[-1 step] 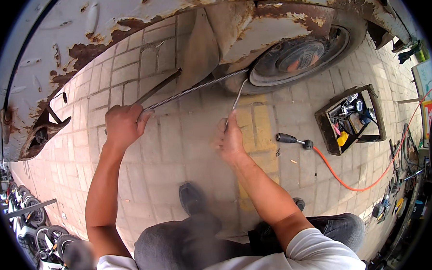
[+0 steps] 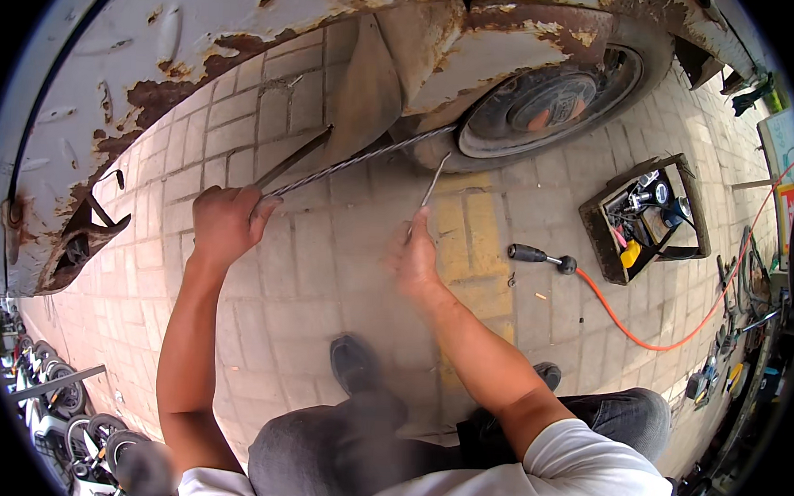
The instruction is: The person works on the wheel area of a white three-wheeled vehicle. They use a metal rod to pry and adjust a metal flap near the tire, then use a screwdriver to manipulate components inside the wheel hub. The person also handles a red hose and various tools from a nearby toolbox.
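My left hand (image 2: 228, 225) is closed around the near end of a long twisted metal rod (image 2: 356, 163). The rod slants up and right to the edge of the wheel (image 2: 554, 104) under a rusty vehicle body (image 2: 202, 36). A dark flat bar (image 2: 293, 157) also runs into that hand; whether it is gripped too, I cannot tell. In my right hand (image 2: 419, 260), closed and slightly blurred, is a slim metal rod with a bent tip (image 2: 435, 179). Its tip stands close to the lower left of the tyre. The rod's lower end is hidden by my fingers.
A wooden toolbox (image 2: 599, 246) holding gauges and small parts stands to the right. Beside it a black-handled air tool (image 2: 531, 254) lies on an orange hose (image 2: 620, 324). Tools line the far right edge. Several parked bikes (image 2: 71, 402) are at lower left.
My right hand has drawn back slightly toward me, and the bent tip has come down and left, away from the tyre edge. The left hand has barely moved.
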Demonstrator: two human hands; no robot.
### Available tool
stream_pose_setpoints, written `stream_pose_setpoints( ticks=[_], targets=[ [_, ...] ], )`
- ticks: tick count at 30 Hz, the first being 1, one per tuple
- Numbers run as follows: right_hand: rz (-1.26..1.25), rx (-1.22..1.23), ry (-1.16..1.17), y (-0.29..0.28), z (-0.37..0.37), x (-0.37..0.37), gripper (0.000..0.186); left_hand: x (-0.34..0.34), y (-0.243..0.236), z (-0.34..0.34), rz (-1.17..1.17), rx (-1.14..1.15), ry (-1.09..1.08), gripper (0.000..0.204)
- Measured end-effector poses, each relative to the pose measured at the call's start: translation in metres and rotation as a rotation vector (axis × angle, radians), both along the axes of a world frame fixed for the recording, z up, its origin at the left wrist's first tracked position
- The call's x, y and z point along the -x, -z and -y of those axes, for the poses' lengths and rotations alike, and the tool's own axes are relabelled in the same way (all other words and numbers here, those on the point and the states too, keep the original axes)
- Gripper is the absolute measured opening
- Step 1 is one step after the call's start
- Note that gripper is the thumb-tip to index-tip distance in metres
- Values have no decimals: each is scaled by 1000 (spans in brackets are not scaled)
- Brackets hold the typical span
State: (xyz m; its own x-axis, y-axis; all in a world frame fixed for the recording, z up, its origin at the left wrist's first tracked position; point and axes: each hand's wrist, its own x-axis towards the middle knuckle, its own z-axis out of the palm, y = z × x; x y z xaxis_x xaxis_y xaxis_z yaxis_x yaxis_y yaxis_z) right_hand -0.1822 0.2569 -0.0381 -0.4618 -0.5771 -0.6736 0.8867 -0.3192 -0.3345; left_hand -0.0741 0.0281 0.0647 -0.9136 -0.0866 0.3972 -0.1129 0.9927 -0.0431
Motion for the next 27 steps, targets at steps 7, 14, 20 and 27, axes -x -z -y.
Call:
stream_pose_setpoints(
  ticks=[7, 14, 20, 27],
  targets=[
    [-236, -69, 47, 42, 5, 14, 57, 30, -10, 44, -28, 55, 203, 28],
    [-126, 69, 223, 15, 41, 18, 58, 46, -16, 67, -15, 120, 290, 27],
    [-13, 75, -32, -20, 9, 24, 60, 36, -16, 62, -42, 119, 263, 28],
    [-57, -61, -431, -22, -65, 70, 61, 36, -14, 56, -51, 127, 228, 30]
  ],
)
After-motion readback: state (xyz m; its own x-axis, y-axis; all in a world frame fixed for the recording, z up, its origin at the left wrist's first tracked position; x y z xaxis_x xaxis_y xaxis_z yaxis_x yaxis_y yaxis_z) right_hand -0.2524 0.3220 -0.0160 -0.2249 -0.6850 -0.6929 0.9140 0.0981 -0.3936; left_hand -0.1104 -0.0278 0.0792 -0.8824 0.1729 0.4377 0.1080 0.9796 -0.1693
